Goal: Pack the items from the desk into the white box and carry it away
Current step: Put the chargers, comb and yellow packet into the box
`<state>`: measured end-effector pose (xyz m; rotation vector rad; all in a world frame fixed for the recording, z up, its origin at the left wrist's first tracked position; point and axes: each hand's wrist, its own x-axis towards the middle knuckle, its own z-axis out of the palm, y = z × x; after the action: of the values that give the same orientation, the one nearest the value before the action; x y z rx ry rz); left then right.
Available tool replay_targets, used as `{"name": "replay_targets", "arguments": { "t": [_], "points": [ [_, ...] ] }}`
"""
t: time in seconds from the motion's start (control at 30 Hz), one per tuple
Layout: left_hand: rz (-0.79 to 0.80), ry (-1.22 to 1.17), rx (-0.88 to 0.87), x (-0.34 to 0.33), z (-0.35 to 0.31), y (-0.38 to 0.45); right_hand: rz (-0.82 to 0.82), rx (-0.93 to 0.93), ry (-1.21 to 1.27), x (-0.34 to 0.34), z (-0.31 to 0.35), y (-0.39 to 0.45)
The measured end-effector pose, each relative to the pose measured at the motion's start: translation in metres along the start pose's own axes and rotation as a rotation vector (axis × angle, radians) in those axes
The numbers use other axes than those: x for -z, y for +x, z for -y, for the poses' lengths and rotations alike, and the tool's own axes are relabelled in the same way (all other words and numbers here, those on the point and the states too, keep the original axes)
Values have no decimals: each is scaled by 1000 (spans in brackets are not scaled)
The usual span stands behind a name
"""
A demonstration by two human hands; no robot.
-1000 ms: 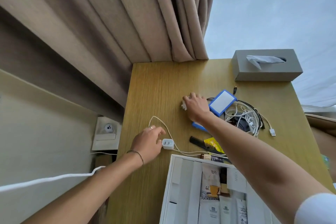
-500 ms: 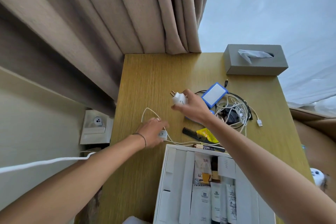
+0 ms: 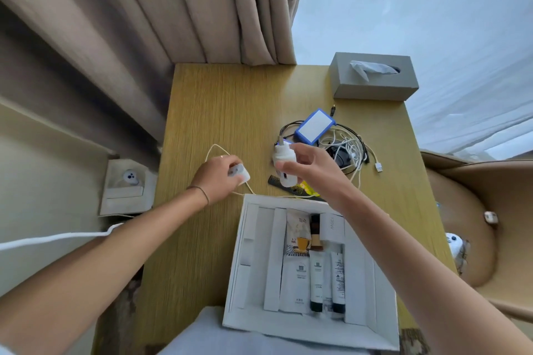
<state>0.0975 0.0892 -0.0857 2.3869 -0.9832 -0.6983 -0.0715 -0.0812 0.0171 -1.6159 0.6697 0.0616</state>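
Over our wooden table [image 3: 219, 101], our right hand [image 3: 310, 166] grips a white plug [image 3: 284, 163]; our left hand [image 3: 220, 176] grips a small charger [image 3: 241, 175] beside the white box [image 3: 372, 323].

Right hand [image 3: 310, 166] gripping white plug adapter [image 3: 284, 163], left hand [image 3: 220, 176] holding small charger [image 3: 240, 177], white box [image 3: 302, 323] below

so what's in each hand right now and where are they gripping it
The right hand pinches a white plug adapter by its sides. The left hand grips a small white charger around its body, cable trailing.
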Motion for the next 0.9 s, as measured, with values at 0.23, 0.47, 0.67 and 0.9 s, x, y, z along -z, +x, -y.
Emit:
{"name": "replay_targets", "arguments": {
  "t": [0.23, 0.47, 0.67, 0.9],
  "points": [
    [-211, -233, 41, 11, -23, -40, 94, -64, -30, -16, -26, -45],
    [-348, -395, 101, 17, -38, -76, 187, -185, -238, -57, -80, -66],
    [-411, -480, 142, 25, -38, -101, 246, -246, -522, -85, -115, -69],
    [-359, -447, 99, 31, -49, -120, 360, -299, -745, -106, -126, -70]
  ]
}}
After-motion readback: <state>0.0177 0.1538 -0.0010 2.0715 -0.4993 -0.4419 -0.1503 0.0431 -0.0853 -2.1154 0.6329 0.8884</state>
